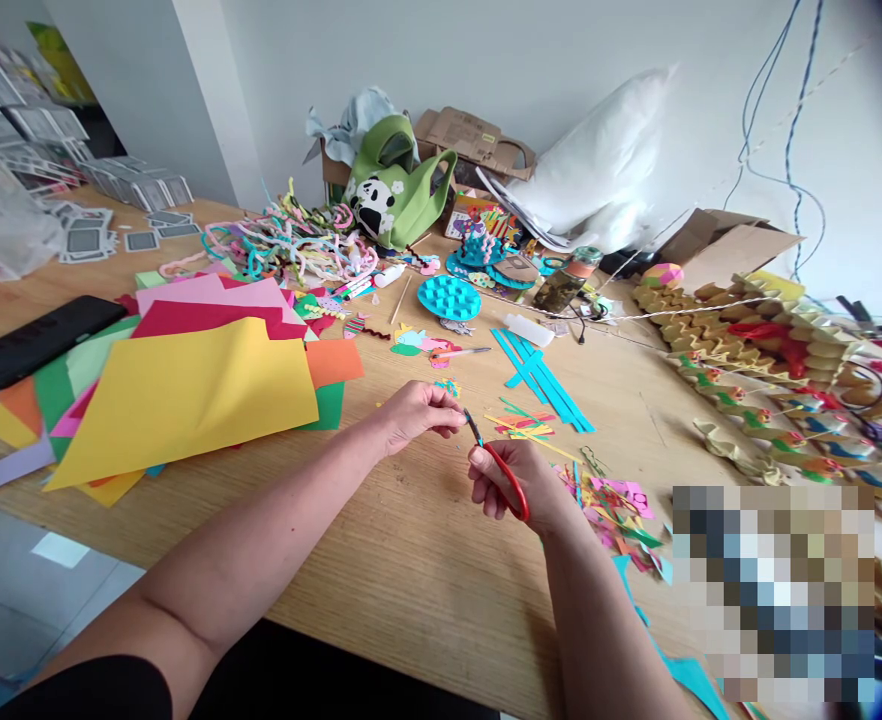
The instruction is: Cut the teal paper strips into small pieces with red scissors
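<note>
My right hand grips a pair of scissors with red handles, the dark blades pointing up and left. At the blade tips, the fingertips of my left hand are pinched together; what lies between them is too small to make out. Just beyond that hand is a little pile of blue and yellow paper bits. Thin coloured paper strips lie behind the scissors. Farther back are longer blue paper strips. Beside my right wrist spreads a heap of colourful paper scraps.
Stacked coloured paper sheets and a black phone occupy the left. Behind are pipe cleaners, a green panda bag, a studded blue disc and a jar. Egg cartons line the right.
</note>
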Tool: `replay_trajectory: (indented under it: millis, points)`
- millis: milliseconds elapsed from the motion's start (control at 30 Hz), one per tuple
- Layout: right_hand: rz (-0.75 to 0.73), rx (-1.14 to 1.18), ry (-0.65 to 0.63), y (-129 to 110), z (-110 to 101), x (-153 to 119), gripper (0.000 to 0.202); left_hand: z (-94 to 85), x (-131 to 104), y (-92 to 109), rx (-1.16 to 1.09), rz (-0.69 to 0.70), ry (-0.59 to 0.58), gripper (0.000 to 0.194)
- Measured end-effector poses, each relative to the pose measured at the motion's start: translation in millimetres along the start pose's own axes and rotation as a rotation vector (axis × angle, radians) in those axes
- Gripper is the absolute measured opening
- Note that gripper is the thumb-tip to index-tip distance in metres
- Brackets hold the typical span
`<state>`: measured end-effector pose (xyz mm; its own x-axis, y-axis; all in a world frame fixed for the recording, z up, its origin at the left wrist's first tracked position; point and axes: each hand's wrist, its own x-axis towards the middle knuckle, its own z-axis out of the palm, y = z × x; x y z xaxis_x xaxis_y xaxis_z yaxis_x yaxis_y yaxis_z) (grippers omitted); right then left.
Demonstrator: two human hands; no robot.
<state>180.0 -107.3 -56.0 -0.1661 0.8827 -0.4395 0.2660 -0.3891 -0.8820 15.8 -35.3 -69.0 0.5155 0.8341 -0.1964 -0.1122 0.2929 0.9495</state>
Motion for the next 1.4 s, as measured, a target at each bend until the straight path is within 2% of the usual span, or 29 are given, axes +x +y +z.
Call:
replay_trajectory:
  millis: [200, 333, 400, 500, 567, 667, 767, 1233, 1400]
  points:
    - [-0.011, 0.011, 0.005, 0, -1, 0, 0.045, -0.5, 0, 0, 0.076, 0.070, 0.036, 0.016]
    - [-0.026, 0.027, 0.034, 1, -2, 1, 0.043, -9.9, 1, 3, 0.176, 0.072, 0.044, 0.021]
    - [-0.036, 0.047, 0.051, 3, -3, 2, 0.042, -18.9, 1, 6, 0.344, 0.026, 0.000, 0.021]
    - [-0.049, 0.082, 0.061, 5, -4, 4, 0.043, -31.9, 1, 11, 0.643, -0.063, -0.158, 0.016]
    - [-0.058, 0.092, 0.070, 5, -4, 5, 0.044, -37.3, 0, 14, 0.838, -0.108, -0.132, 0.012]
    - [-0.067, 0.095, 0.093, 6, -4, 6, 0.043, -39.6, 0, 17, 1.110, -0.173, -0.015, 0.014]
    - [-0.076, 0.110, 0.108, 7, -4, 7, 0.042, -39.3, -1, 19, 1.259, -0.204, 0.054, 0.016]
    - [-0.106, 0.153, 0.126, 5, -5, 8, 0.042, -46.4, 1, 23, 1.398, -0.178, 0.112, 0.015]
    - [-0.131, 0.175, 0.146, 7, -6, 9, 0.044, -50.5, 0, 25, 1.380, -0.154, 0.139, 0.013]
